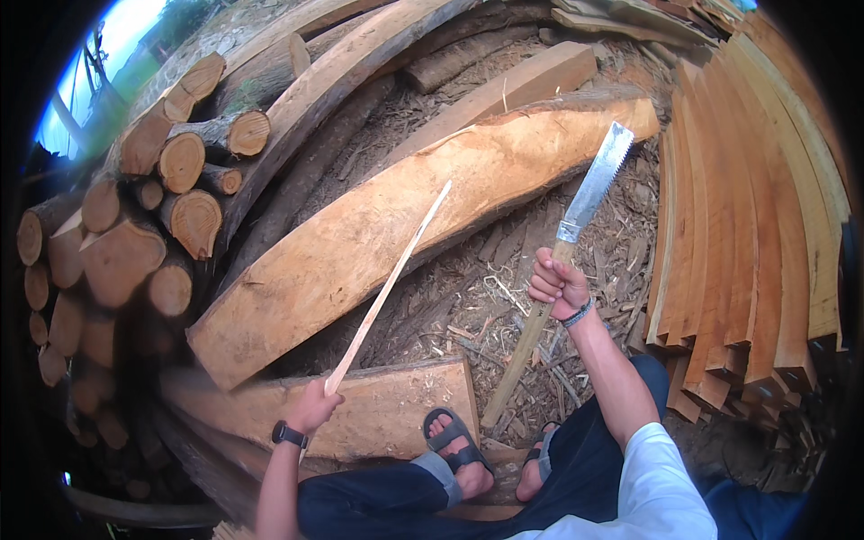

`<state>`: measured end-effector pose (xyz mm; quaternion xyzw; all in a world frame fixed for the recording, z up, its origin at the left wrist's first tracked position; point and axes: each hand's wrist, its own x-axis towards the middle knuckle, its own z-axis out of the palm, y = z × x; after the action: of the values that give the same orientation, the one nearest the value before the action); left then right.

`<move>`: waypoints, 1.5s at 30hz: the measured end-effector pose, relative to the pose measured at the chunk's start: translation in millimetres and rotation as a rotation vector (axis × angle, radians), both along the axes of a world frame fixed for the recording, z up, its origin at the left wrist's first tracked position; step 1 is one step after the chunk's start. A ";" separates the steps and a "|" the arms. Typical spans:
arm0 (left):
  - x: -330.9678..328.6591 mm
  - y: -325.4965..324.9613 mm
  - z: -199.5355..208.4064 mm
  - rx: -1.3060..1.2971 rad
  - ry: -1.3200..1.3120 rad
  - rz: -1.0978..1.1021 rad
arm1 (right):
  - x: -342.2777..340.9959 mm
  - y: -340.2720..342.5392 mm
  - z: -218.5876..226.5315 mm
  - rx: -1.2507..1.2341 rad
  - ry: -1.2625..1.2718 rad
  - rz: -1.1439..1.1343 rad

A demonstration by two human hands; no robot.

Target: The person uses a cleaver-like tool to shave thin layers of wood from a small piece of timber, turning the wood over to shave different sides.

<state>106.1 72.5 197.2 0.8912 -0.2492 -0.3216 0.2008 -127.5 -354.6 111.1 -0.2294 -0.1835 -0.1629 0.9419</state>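
Head view. The left hand (310,407) clamps its fingers round a pale stick (389,288) near its lower end, presumably to leave its length exposed above the hewn slab (405,220). The right hand (560,286), fingers wrapped round a saw (587,193) just below its blade, probably gains control.

Soft daylight falls across the middle, where the saw blade (596,182) looks fairly crisp; dim shadow lies beneath the large slab (342,265). Pale sky (126,29) glares at upper left. The log pile (121,261) grows dark and blurry lower down. Stacked planks (742,207) bend along the right, and black rings the round view.
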 end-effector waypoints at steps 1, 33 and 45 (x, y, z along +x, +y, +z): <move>0.7 -0.1 -0.7 0.027 -0.020 -0.026 | 0.4 -0.4 -0.5 -0.005 -0.010 0.002; -1.6 -4.1 0.0 0.096 -0.017 -0.053 | 4.6 0.7 -4.4 -0.030 -0.005 -0.061; -3.7 -5.2 -1.1 0.062 -0.009 -0.047 | 0.0 -2.1 -14.5 -0.082 -0.074 0.069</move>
<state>102.4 67.3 196.1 0.8923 -0.2610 -0.3297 0.1644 -127.5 -356.7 96.5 -0.2554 -0.2323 -0.1309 0.9293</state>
